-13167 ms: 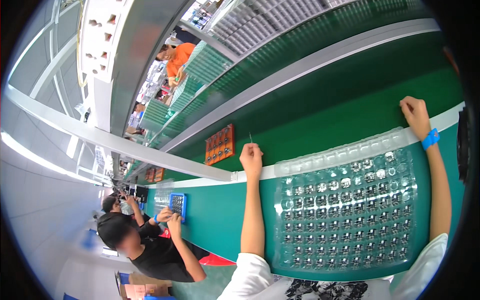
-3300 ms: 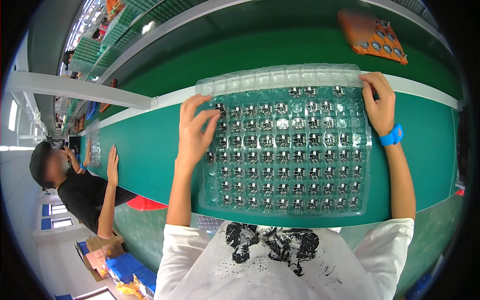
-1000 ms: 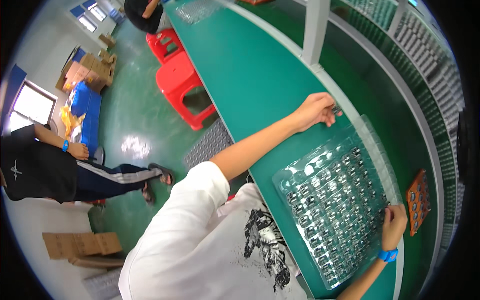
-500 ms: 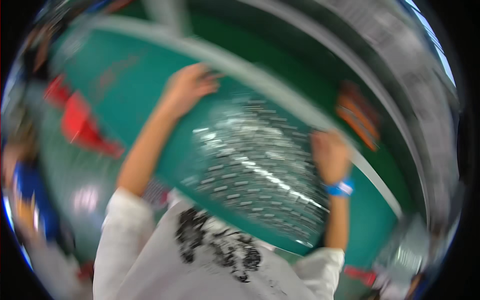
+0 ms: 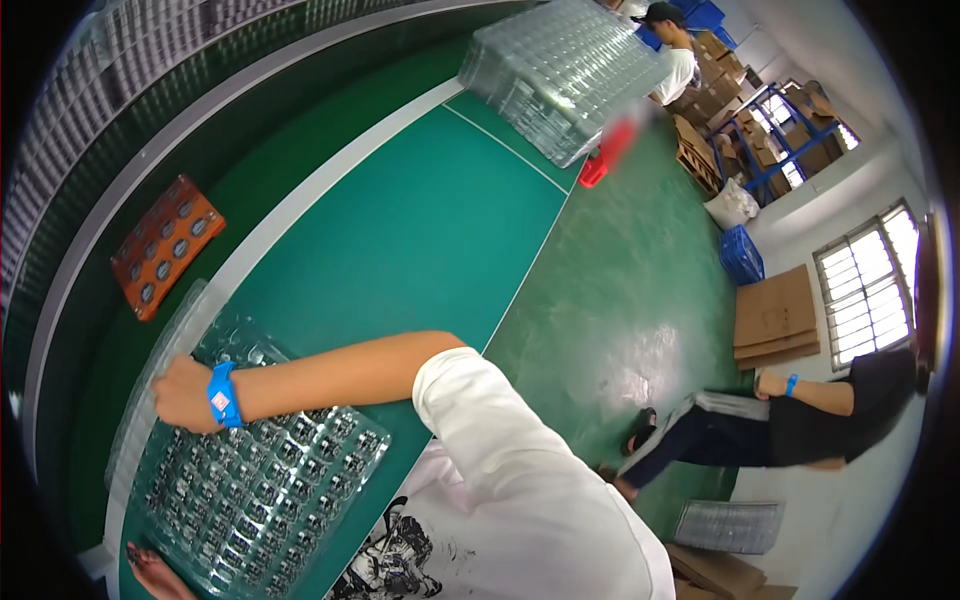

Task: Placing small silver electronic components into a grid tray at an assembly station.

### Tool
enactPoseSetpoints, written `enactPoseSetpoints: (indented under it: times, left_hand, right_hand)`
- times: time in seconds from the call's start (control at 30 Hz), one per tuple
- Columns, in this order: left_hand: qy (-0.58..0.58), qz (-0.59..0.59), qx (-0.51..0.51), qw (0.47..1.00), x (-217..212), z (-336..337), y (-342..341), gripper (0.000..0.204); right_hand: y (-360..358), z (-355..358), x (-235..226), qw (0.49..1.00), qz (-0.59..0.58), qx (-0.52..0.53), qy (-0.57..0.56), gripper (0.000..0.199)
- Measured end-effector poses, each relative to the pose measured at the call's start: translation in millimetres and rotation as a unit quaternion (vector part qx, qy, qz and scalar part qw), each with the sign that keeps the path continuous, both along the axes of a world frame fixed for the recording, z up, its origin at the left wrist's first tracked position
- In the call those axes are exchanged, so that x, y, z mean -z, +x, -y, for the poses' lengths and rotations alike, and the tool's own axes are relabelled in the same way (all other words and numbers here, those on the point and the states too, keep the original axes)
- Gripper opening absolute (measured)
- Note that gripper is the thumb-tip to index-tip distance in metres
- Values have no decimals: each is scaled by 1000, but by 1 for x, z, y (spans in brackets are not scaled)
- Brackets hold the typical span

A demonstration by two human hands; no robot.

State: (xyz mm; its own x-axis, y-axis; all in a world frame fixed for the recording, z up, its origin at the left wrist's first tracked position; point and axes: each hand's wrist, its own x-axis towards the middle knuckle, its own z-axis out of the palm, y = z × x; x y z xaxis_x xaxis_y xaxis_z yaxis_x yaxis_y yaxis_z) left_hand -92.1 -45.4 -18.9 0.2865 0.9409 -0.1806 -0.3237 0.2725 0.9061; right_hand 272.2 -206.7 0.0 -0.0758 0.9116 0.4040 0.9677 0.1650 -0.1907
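Observation:
A clear plastic blister tray (image 5: 270, 480) lies on the green tabletop, its pockets filled with rows of small dark-and-silver metal parts. My right hand (image 5: 185, 393), with a blue band on the wrist, is closed at the tray's far edge. Its fingers curl down out of sight, next to a bare clear plastic rim (image 5: 140, 425) that sticks out beyond the tray. Cut by the lower left of the view, my left hand (image 5: 153, 572) is beside the tray's near-left corner, fingers stretched out and apart.
An orange block (image 5: 168, 245) with round dark inserts lies on the dark green belt behind the white rail. Stacked clear trays (image 5: 565, 75) stand at the table's far end, beside a red object (image 5: 607, 155). One person (image 5: 672, 55) stands beyond; another (image 5: 760, 425) is at right.
The view has swung to the right and sharpened, bringing the stacked trays and the room into sight. My hands remain at the filled tray, which now appears at lower left.

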Motion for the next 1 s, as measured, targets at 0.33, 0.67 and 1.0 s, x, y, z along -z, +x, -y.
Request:
enactPoseSetpoints:
  times: [0.33, 0.67, 1.0]
  left_hand:
    - [45, 190, 270, 943, 64, -84, -109, 43]
    - [42, 150, 37, 987, 22, 9, -22, 28]
    - [46, 68, 42, 996, -8, 22, 9, 12]
  right_hand:
    - [-17, -15, -13, 997, -9, -67, 34, 16]
    - [1, 11, -35, 996, -50, -57, 40, 11]
    - [99, -8, -76, 984, -55, 79, 149, 5]
